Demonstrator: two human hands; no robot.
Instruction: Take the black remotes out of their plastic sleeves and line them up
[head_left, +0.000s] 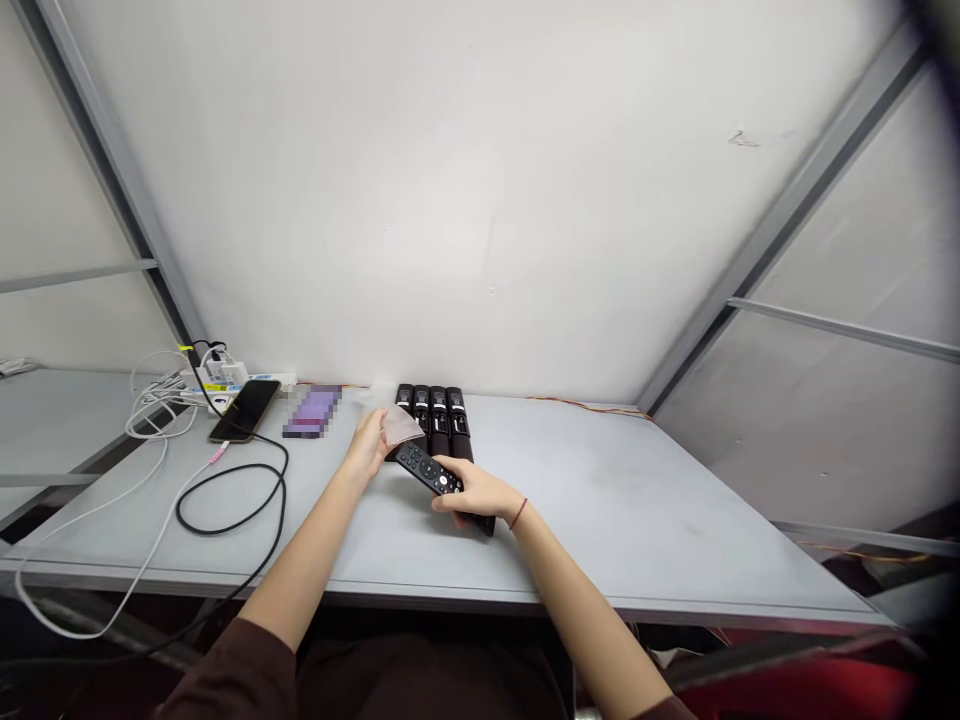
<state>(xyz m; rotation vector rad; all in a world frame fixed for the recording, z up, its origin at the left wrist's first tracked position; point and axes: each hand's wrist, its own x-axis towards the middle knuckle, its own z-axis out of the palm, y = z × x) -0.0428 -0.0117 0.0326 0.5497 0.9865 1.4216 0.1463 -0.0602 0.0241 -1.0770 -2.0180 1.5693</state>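
My left hand pinches a translucent plastic sleeve just beyond the tip of a black remote control. My right hand grips that remote near its lower end, holding it at a slant above the table. Its buttons face up. Right behind the hands, several black remote controls lie side by side in a tight row, their lower ends hidden by my hands and the held remote. A dark piece shows under my right hand, but I cannot tell what it is.
A black smartphone and a pixelated purple box lie left of my hands. Behind them sits a power strip with chargers. White cables and a black cable loop over the grey table, which meets a white wall.
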